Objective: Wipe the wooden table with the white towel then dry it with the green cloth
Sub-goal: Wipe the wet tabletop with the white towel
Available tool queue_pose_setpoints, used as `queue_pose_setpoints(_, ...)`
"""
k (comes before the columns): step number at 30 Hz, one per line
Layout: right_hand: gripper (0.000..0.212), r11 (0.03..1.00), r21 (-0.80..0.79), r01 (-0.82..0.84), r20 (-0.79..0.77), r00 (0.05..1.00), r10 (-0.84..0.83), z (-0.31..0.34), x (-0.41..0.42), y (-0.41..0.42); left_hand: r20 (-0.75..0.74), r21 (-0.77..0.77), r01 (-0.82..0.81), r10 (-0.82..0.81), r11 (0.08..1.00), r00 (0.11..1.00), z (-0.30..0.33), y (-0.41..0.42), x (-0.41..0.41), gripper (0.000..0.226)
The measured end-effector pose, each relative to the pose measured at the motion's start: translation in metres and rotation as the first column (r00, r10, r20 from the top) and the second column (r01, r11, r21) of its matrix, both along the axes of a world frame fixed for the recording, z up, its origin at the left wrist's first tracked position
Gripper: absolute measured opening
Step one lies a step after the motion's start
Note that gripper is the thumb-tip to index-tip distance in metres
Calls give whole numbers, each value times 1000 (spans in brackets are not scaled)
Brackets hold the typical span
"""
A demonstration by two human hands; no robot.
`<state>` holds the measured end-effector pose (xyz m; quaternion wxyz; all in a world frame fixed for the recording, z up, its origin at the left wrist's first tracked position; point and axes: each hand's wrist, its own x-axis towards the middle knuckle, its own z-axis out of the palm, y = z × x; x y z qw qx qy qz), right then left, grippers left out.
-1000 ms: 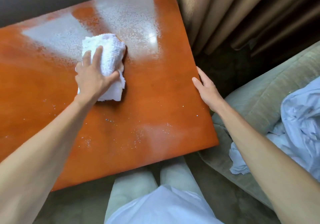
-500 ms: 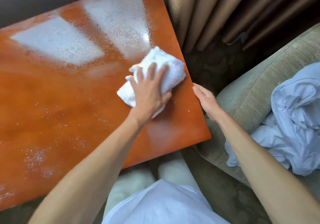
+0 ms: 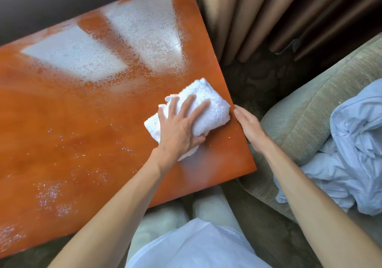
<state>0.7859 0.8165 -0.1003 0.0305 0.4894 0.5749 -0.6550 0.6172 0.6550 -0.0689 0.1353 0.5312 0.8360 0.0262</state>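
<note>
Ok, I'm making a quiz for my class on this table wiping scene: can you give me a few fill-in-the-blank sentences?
1. The left hand presses a folded ____ towel onto the wooden table.
2. The right hand rests on the table's ____ edge.
3. A crumpled pale blue cloth lies on the ____ beside the table.

Missing words: white; right; sofa

Worktop (image 3: 72, 123): orange-brown wood, glossy, smooth, mirror-like window glare, speckled with fine droplets and wet patches. White towel (image 3: 208, 106): thick terry cloth, looped, fluffy, matt. Armchair (image 3: 299, 123): olive woven upholstery, coarse ribbed texture, matt. Pale blue cloth (image 3: 355, 143) on it: thin, smooth fabric, crumpled. Curtain (image 3: 258, 15): tan fabric, heavy folds, slight sheen. Carpet (image 3: 254, 81): dark, patterned pile.
</note>
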Motion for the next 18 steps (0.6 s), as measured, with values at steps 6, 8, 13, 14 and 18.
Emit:
queue_pose_setpoints(6, 43, 999, -35, -39, -6, 999, 39, 4, 2, 0, 54, -18, -247, 248, 969, 967, 8, 61, -43, 85)
queue_pose_setpoints(8, 43, 999, -18, -48, 1, 999, 48, 2, 3, 1, 48, -47, -283, 286, 958, 957, 14, 79, -39, 84)
queue_pose_setpoints(13, 39, 997, -13, 73, 20, 997, -72, 3, 6, 2, -38, -74, -86, 84, 993, 996, 22, 69, -14, 85)
queue_pose_setpoints(14, 37, 997, -7, 80, 31, 996, -80, 3, 7, 2, -34, -66, -24, 22, 997, 999, 22, 62, -4, 86)
queue_pose_setpoints(18, 31, 990, 43, 132, 45, 990, -134, 8, 9, 0, 30, -38, 129, -128, 991, 991, 20, 30, 47, 88)
